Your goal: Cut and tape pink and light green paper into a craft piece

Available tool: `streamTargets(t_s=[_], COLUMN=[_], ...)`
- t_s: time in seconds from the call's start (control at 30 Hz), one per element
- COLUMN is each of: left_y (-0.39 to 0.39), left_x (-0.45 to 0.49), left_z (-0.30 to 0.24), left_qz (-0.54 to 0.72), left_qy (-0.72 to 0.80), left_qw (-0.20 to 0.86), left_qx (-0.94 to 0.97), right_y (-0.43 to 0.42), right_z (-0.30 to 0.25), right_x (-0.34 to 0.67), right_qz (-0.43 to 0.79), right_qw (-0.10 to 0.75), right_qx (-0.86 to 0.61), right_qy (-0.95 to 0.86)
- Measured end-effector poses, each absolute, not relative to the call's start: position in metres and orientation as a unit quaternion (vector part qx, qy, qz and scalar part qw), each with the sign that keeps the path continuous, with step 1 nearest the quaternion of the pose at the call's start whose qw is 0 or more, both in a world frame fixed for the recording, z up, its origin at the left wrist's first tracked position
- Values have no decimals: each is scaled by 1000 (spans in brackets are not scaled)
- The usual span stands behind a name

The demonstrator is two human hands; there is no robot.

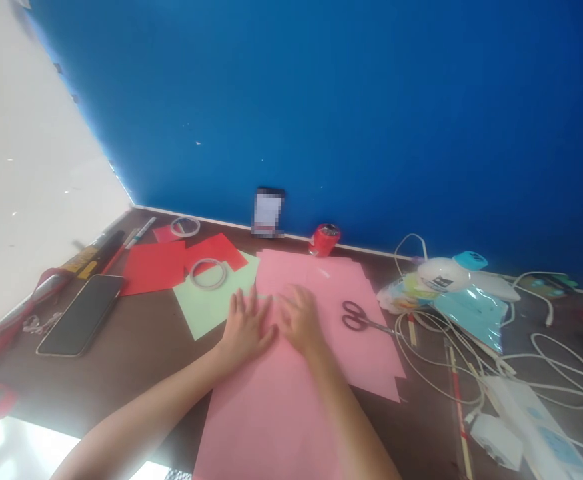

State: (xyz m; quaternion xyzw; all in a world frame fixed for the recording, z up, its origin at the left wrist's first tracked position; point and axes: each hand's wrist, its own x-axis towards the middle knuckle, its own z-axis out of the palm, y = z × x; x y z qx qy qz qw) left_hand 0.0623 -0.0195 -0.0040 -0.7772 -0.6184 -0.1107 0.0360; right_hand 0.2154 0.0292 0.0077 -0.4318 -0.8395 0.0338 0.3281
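My left hand (248, 328) lies flat with its fingers spread, pressing on the left part of a long pink paper sheet (271, 420). Close beside it, my right hand (298, 320) rests on the pink paper too, its fingers apart, slightly bent and a little blurred. More pink sheets (361, 353) lie under and to the right of my hands. On those sheets sits a pair of scissors (355, 316) with dark handles. A light green sheet (196, 313) is just left of my left hand, with a roll of tape (208, 274) on it.
Red paper squares (156, 267), another tape ring (185, 227) and a phone (81, 317) lie left. A red can-like container (324, 240) stands by the blue wall (321, 100). On the right are a white bottle (446, 275), tangled white cables (436, 380) and a power strip (536, 427).
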Motion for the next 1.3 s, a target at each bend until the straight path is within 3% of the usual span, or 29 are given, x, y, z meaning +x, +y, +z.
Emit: streamTargets(t_s=[0.13,0.53,0.63,0.8,1.1,1.2,1.3], left_y=[-19,-23,-18,-11,-14,-15,-17], left_x=[62,39,27,17,25,27,29], left_z=[-9,-5,-9,-12,7,6,2], left_qz=[-102,-106,-108,-124,-115,-108,-107], left_qy=[-624,-651,-675,-697,-587,-585,-607], left_qw=[42,48,62,78,22,-1,3], left_qx=[-774,-750,-727,-702,-801,-804,-787], right_y=[22,41,45,49,53,54,51], right_z=[5,3,1,-1,-6,-5,-2], right_x=[199,254,261,271,272,269,262], right_qz=[49,13,32,63,81,62,45], right_qw=[280,286,324,465,526,495,393], right_qx=[-434,-435,-432,-469,-526,-520,-471], right_qy=[-855,-854,-841,-748,-663,-693,-789])
